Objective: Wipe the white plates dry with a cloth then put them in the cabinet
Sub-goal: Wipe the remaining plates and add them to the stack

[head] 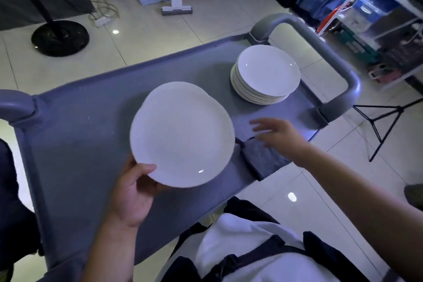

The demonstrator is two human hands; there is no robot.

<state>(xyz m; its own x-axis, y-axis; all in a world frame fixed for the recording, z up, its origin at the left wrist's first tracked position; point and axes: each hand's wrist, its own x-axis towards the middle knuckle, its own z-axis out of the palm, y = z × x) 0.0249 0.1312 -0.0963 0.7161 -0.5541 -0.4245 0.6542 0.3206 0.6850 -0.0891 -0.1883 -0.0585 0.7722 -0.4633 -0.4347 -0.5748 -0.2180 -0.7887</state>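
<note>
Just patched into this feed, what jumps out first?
A white plate fills the centre, its near rim held in the left hand above the grey cart. A stack of plates stands at the cart's far right end. The right hand hovers, fingers spread, over a dark cloth.

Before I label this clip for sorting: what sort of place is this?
Probably a storeroom or utility room, not a kitchen: plates on a grey cart, a mop on the tiled floor, metal shelves of supplies.

No legible text — labels too blurred.
</note>
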